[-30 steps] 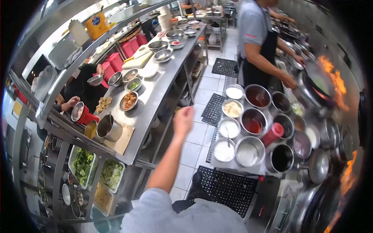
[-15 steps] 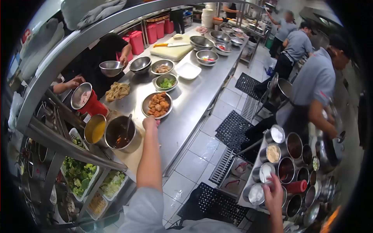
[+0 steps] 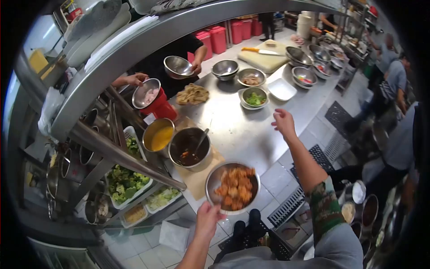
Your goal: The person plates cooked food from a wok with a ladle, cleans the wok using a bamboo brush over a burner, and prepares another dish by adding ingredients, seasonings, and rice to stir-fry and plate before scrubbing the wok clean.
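My left hand (image 3: 209,219) grips the near rim of a steel bowl (image 3: 255,196) filled with browned, fried-looking pieces (image 3: 234,188), held at the counter's near edge. My right hand (image 3: 284,123) is over the steel counter (image 3: 237,127), fingers apart and empty. Just beyond it are a bowl of chopped greens (image 3: 254,98) and a white square dish (image 3: 281,89). Left of the held bowl stand a pot of dark sauce with a ladle (image 3: 189,147) and a pot of yellow liquid (image 3: 158,136).
Across the counter a person's hand (image 3: 196,67) holds an empty bowl (image 3: 178,67). A knife (image 3: 264,51) lies on a cutting board (image 3: 268,60). A metal shelf rail (image 3: 112,157) crosses the left side. Co-workers (image 3: 398,134) stand at the right, near sauce containers (image 3: 370,210).
The view has turned left. My left hand has brought the bowl of browned pieces off its spot toward me. My right hand has moved from the sauce containers to over the counter.
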Motion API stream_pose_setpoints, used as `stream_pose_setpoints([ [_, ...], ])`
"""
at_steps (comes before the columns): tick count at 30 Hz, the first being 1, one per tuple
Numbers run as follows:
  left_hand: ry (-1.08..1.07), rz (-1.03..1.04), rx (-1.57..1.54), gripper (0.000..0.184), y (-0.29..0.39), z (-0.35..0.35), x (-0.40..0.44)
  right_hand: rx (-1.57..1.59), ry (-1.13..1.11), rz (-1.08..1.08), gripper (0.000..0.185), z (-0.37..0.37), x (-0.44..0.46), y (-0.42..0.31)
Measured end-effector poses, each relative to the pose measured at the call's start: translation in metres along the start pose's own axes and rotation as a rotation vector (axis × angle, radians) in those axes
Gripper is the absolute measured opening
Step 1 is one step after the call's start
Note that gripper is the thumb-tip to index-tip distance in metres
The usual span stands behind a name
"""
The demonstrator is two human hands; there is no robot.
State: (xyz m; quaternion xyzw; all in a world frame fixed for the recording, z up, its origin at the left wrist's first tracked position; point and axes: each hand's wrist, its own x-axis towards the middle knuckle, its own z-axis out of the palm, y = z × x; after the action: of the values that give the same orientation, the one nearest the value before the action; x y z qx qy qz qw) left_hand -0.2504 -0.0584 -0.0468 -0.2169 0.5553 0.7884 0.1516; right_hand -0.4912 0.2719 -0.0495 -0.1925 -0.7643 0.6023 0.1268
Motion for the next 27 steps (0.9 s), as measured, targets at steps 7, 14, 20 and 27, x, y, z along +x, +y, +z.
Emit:
stream_pose_setpoints([
  [7,0.195,0.003,0.026,0.016,0.016,-0.011,-0.075,-0.501,0.265,-0.180,0.042,0.031,0.149,0.024],
  [14,0.293,0.003,0.142,0.026,0.015,-0.032,-0.095,-0.556,0.067,-0.039,0.023,0.026,0.170,0.025],
  [20,0.314,-0.020,0.111,0.025,0.017,-0.042,-0.103,-0.554,-0.053,-0.290,0.017,0.060,0.101,0.024],
  [27,0.200,-0.011,0.128,0.027,0.020,-0.069,-0.106,-0.707,-0.044,-0.246,0.020,0.083,0.008,-0.002],
])
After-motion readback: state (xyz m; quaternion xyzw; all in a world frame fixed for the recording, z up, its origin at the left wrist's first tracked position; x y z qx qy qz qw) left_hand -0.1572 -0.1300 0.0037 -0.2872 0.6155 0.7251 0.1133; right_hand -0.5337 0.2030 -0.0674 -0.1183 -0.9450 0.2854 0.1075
